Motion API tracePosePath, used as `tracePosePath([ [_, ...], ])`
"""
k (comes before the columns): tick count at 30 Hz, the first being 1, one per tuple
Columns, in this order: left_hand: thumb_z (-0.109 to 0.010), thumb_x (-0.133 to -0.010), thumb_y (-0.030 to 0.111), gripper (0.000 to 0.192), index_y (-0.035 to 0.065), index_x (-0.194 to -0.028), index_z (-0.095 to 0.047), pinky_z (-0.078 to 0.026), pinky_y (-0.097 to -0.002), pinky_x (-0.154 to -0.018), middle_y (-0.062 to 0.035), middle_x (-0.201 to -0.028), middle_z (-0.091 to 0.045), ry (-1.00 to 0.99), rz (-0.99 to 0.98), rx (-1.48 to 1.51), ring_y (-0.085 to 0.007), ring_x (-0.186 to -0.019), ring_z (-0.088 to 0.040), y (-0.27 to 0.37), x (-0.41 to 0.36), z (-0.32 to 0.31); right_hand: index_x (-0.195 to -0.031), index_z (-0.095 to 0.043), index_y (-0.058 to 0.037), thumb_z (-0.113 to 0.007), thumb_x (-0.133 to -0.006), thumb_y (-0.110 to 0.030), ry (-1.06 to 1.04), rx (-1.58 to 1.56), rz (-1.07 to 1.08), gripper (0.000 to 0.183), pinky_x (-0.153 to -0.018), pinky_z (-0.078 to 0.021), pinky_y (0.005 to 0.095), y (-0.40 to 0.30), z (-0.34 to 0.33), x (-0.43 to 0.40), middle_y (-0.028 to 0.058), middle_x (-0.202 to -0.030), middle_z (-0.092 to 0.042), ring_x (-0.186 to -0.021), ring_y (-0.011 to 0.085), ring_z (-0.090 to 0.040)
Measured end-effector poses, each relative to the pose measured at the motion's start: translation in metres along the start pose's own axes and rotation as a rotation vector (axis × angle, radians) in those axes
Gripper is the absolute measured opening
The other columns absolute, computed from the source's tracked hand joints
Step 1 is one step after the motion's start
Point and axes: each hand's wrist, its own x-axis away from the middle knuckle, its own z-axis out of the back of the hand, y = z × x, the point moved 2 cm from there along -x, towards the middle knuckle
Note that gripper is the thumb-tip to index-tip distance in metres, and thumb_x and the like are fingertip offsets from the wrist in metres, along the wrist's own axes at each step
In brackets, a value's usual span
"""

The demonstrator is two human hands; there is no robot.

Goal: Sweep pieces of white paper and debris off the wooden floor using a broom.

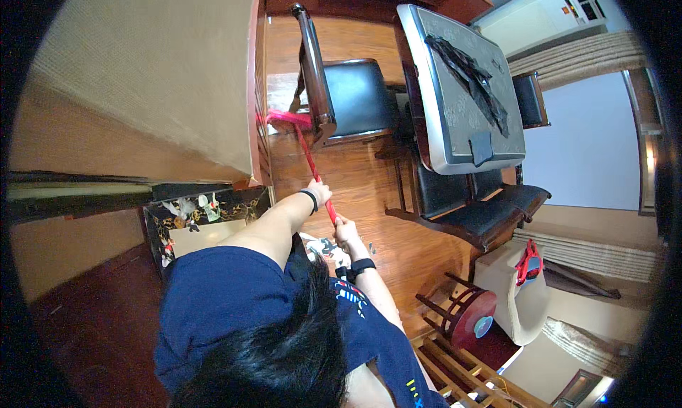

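A long-handled cleaning tool with a red pole point(306, 152) and a bright pink head point(290, 119) reaches away from me over the wood floor. Whether the head is a broom's or a mop's I cannot tell. My left hand point(319, 191), a thin black band at its wrist, wraps the pole around its middle. Closer to my body, my right hand point(345, 232) grips the pole's near end, with a wider black band on that wrist. The pink head rests low between the wall's base and a wooden chair point(357, 96) with a black seat, whose backrest partly hides it.
Right of the chair stands a table point(426, 88) bearing crumpled black plastic point(471, 78) and a dark cloth point(481, 148). A black-cushioned bench point(469, 211) sits nearby. Lower right are a round red stool point(471, 317) and a beige armchair point(519, 296). A black marbled cabinet point(250, 203) holds figurines.
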Motion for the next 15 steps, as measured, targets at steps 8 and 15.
tracePosePath([
  [8, -0.052, -0.078, 0.023, 0.022, 0.0149, -0.094, -0.066, -0.042, -0.0504, -0.081, -0.0082, -0.099, -0.064, -0.322, -0.085, 0.065, -0.0272, -0.099, -0.058, 0.046, 0.011, -0.020, -0.121, -0.051, -0.0090, -0.044, -0.088, -0.023, 0.060, 0.619, 0.309, 0.036, -0.046, -0.0425, 0.0297, 0.055, 0.031, 0.016, 0.0083, -0.059, -0.055, -0.048, 0.0128, -0.048],
  [15, -0.065, -0.069, 0.036, 0.035, 0.0122, -0.094, -0.067, -0.044, -0.0559, -0.080, -0.0086, -0.093, -0.065, -0.681, -0.298, 0.015, -0.0315, -0.093, -0.060, 0.099, 0.041, -0.019, -0.121, -0.049, -0.0150, -0.041, -0.087, -0.025, 0.039, 0.875, 0.266, 0.037, -0.082, -0.0442, 0.0438, 0.057, 0.029, 0.103, 0.0261, -0.095, -0.058, -0.092, 0.0403, -0.056],
])
